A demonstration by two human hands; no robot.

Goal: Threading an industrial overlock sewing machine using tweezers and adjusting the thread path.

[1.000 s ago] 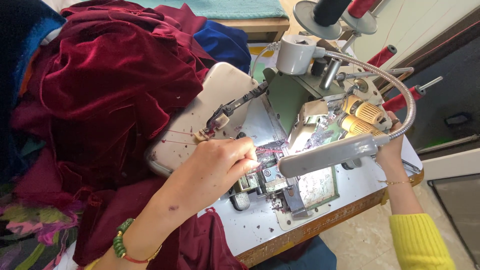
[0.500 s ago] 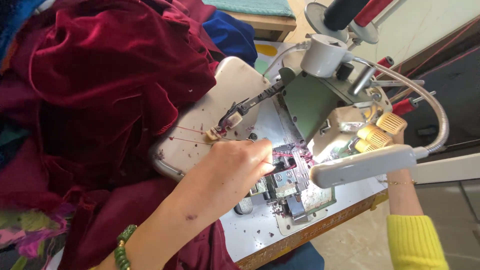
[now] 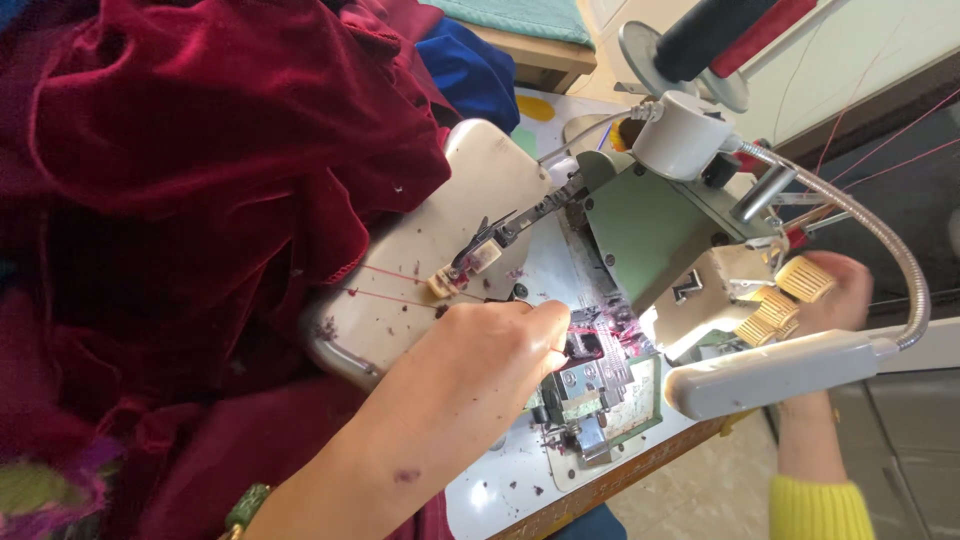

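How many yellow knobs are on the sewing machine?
3 show. One knob sits highest, by the right hand; two more sit lower, above the lamp. Others may be hidden.

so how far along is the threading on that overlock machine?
Done: red threads already run across the cream machine cover. In hand: the left hand pinches at the lit needle area, while the right hand reaches behind the tension knobs. Left: the maroon velvet lies piled aside, not under the presser foot, so no sewing yet.
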